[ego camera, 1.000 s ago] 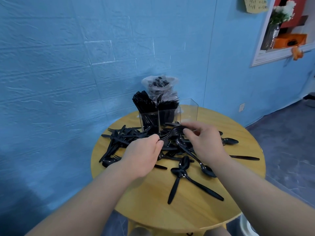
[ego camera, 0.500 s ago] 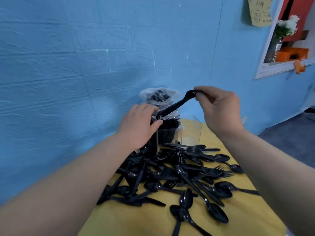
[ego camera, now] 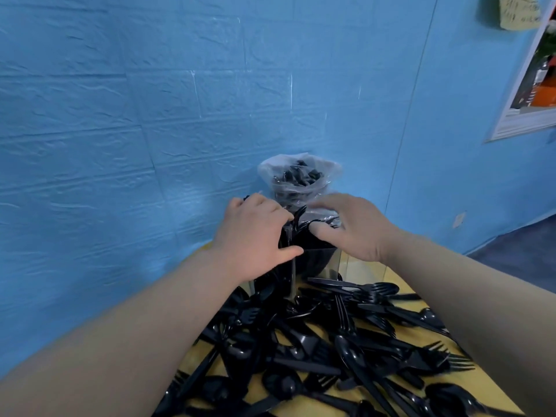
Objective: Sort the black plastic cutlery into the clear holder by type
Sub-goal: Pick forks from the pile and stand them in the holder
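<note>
The clear holder [ego camera: 334, 261] stands at the back of the yellow table [ego camera: 365, 273], its left and middle compartments packed with upright black cutlery. My left hand [ego camera: 255, 236] cups the bunch in the left compartment, fingers curled over its tops and thumb across the holder's front. My right hand [ego camera: 352, 227] lies over the cutlery in the middle compartment [ego camera: 316, 245], fingers fairly straight and thumb tucked against the black handles. One black handle [ego camera: 301, 212] sticks up between the hands. A loose pile of black forks, spoons and knives [ego camera: 331, 350] covers the table in front.
A clear plastic bag [ego camera: 299, 176] holding more black cutlery stands behind the holder against the blue wall. The holder's right compartment [ego camera: 361, 266] looks see-through. A framed opening [ego camera: 529, 85] is at the upper right.
My right hand has come down from holding a fork high above the holder and now lies on the cutlery in the middle compartment. The view has moved closer. My left hand stays on the left bunch.
</note>
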